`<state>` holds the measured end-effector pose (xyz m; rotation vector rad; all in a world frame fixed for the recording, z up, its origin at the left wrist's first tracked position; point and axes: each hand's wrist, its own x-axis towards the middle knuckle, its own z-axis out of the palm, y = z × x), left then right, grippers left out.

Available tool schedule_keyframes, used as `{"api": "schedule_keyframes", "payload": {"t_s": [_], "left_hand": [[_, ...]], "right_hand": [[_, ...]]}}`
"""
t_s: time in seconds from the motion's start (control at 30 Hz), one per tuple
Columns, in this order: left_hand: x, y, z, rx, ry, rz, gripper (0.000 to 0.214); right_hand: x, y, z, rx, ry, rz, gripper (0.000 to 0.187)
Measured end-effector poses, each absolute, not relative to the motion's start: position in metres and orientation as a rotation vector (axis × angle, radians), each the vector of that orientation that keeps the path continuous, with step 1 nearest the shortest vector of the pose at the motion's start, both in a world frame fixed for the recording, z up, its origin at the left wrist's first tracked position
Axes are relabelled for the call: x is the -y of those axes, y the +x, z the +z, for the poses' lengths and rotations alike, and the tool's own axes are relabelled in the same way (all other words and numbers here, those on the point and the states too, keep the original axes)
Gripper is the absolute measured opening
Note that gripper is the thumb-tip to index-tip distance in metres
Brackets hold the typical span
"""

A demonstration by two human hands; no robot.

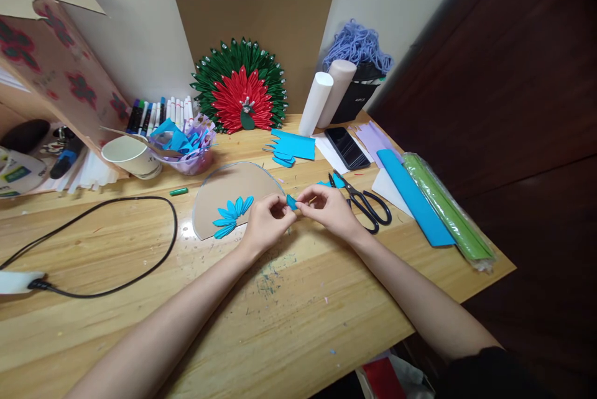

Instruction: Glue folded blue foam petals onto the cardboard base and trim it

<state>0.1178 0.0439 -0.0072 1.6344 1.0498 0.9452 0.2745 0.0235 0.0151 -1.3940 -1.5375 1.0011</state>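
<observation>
Between my two hands is a small blue paper petal [291, 202], pinched at its left side by my left hand [270, 219] and at its right by my right hand [326, 207]. Both hands are closed at the fingertips, just above the wooden table. To the left lies a half-round cardboard piece [209, 197] with a pale edge, and my left hand covers part of its right side. Several blue petals [228, 212] fan out along its lower edge. Black-handled scissors [368, 200] lie beside my right hand, with blue paper scraps near their blades.
A green and red paper peacock [242, 91] leans against a cardboard sheet [261, 1]. Blue cut paper [296, 145] and a phone [347, 147] lie behind my hands. Left are a paper cup [130, 156], a scrap bowl [189, 164] and a black cable [175, 231]; right, a green roll [443, 206].
</observation>
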Motion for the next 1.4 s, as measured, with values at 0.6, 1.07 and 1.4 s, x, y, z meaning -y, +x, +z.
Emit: {"api": "schedule_keyframes", "payload": {"t_s": [0.6, 1.07, 1.4], "left_hand": [[-0.044, 0.117, 0.000, -1.011, 1.605, 0.948, 0.020], [-0.044, 0.118, -0.003, -0.956, 1.543, 1.008, 0.019], [-0.044, 0.115, -0.005, -0.849, 1.516, 1.070, 0.020]], "right_hand": [[-0.024, 0.274, 0.020, 1.491, -1.433, 1.003, 0.015], [-0.030, 0.282, 0.024, 1.346, -1.337, 1.132, 0.017], [-0.032, 0.283, 0.023, 1.381, -1.382, 1.190, 0.018]]}}
